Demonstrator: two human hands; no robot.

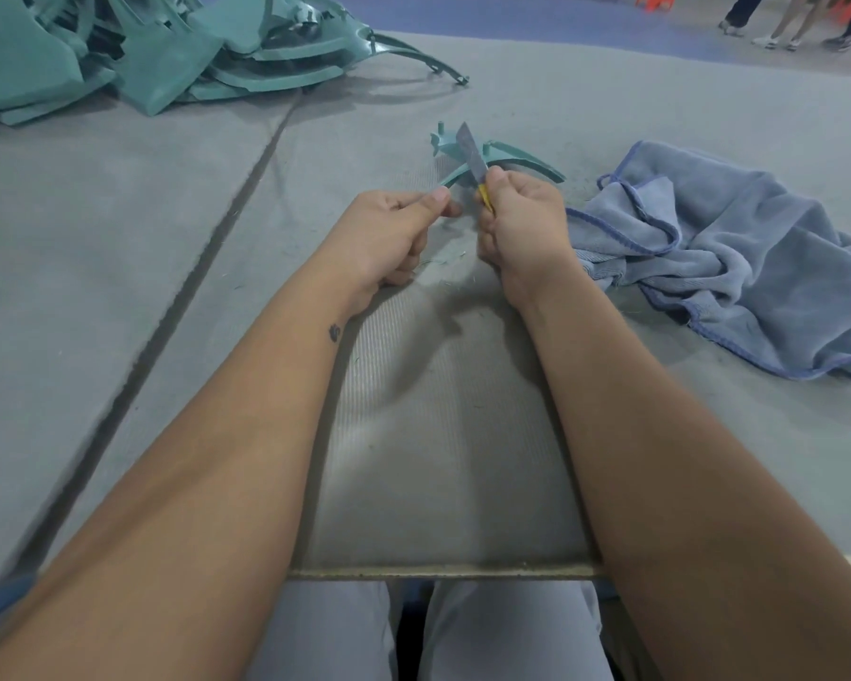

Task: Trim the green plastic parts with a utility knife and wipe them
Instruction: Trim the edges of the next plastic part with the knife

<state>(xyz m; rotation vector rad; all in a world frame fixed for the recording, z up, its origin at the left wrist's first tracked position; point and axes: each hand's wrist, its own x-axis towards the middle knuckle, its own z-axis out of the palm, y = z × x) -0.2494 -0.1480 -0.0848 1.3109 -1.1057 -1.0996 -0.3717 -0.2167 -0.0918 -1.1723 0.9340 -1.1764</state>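
Near the middle of the tabletop (119, 238), a little toward its far edge, you have one green plastic part (504, 157) in work: your left hand (394, 238) pinches the near tip of one of its thin arms between thumb and forefinger, and your right hand (522, 228) is curled round the yellow handle of the utility knife (473, 162), whose blade points up and away from you and lies across the part's middle. Whether the edge is biting into the plastic or only resting against it cannot be told from here. By the look of it you are in the trimming step on this piece, with the wipe not yet begun: the blue cloth (738, 258) lies crumpled toward the right edge, just beside your right wrist and untouched by either hand. Fine green shavings (443, 260) are scattered on the mat under and around your hands, which suggests some trimming is already done at this spot, though how much of this particular part is finished is not clear. At the far left corner sits a big heap of green parts (168, 46); whether those are waiting or finished the view does not show, so the overall count is unknown. What plainly remains is to finish the edges of the piece in hand and then wipe it with the cloth.
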